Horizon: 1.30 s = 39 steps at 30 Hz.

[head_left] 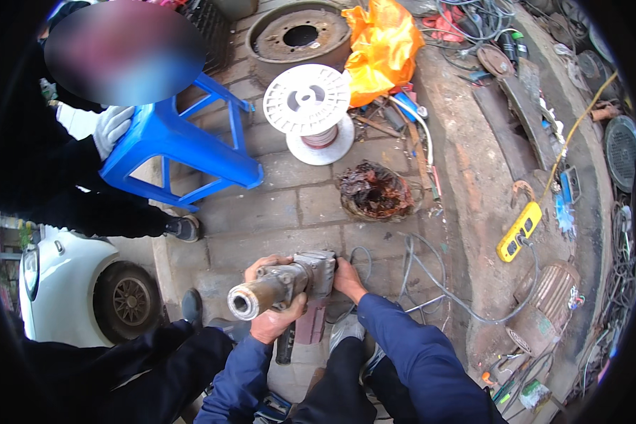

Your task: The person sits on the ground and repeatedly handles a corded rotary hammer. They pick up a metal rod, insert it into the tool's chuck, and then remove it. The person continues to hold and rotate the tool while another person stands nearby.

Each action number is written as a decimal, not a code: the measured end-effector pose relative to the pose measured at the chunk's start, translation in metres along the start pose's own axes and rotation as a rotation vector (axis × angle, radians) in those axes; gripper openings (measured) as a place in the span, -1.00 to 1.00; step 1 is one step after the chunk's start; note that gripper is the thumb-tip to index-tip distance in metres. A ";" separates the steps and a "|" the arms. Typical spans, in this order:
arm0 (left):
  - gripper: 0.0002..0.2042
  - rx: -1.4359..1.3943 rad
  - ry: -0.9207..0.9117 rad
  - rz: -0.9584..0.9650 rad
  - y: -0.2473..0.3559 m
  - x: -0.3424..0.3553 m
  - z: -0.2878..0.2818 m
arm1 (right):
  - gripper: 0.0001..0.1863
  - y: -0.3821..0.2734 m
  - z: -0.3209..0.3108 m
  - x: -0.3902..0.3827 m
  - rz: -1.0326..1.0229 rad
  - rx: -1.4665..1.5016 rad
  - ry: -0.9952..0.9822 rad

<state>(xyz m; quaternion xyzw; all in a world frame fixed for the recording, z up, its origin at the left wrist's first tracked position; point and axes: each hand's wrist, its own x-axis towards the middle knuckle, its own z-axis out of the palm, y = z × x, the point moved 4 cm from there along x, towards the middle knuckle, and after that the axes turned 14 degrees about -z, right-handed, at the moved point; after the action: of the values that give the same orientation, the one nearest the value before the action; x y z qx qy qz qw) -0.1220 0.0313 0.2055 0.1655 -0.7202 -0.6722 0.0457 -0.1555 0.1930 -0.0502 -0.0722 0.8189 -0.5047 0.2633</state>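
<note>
I hold a worn electric demolition hammer (316, 275) in front of my legs, its round, hollow nose tilted up to the left. My left hand (272, 325) wraps the metal barrel behind the nose, with fingers on the far side and thumb on the near side. My right hand (348, 279) grips the right side of the grey housing; some of its fingertips are hidden behind it. Below hang a maroon casing (310, 325) and a black handle (285, 346). A grey cable (442, 286) loops over the paving to the right of the tool.
A gloved hand (113, 129) of another person rests on a blue stool (159, 145). Ahead are a white cable spool (307, 99), a wheel rim (261, 42), an orange bag (381, 49) and a scrap bundle (374, 191). A yellow power strip (519, 231) and motor (546, 304) lie right; a car (67, 272) stands left.
</note>
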 end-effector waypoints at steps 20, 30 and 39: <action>-0.19 -0.003 0.043 -0.002 -0.003 0.001 0.005 | -0.44 0.003 -0.003 -0.002 0.079 0.041 -0.040; -0.16 0.024 0.070 0.025 -0.002 0.001 0.005 | -0.47 -0.002 -0.007 -0.004 0.082 0.071 -0.048; -0.18 0.006 0.070 0.012 -0.002 0.001 0.003 | -0.46 -0.009 -0.006 -0.004 0.036 0.111 -0.004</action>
<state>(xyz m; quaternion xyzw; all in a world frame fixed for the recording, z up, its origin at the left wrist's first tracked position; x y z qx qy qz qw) -0.1236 0.0341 0.2027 0.1848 -0.7210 -0.6637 0.0746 -0.1565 0.1948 -0.0387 -0.0436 0.7904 -0.5443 0.2776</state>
